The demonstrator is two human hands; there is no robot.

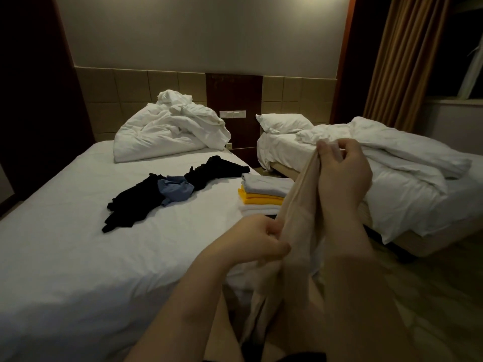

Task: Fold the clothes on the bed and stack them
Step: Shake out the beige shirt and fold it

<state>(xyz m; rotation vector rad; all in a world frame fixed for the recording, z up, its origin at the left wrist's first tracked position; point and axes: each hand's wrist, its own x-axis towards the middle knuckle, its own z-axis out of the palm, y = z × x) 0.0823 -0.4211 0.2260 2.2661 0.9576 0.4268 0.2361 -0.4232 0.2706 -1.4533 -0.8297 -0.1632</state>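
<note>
Head view. I hold a beige garment [300,218] in the air at the near right corner of the bed [78,257]. My right hand [342,176] is raised and pinches the top edge of the fabric between thumb and fingertips. My left hand [256,239] is lower and is closed on a side fold of the same fabric. The cloth hangs bunched between the two hands and trails down past my forearms; I cannot tell what kind of garment it is.

The folded stack [264,194] sits at the right edge of the bed, just behind the held garment: grey on top, yellow beneath, white at the base. Unfolded items lie near the middle of the mattress: black clothes [136,202] with a blue garment [175,190] lying among them. A crumpled white duvet [167,131] sits at the head of the bed.

Step in hand, by my judgement: opening out the beige garment before folding. The next move calls for finding its corners or seams, spreading it flat on the free sheet area, then folding it to match the stack footprint.
</note>
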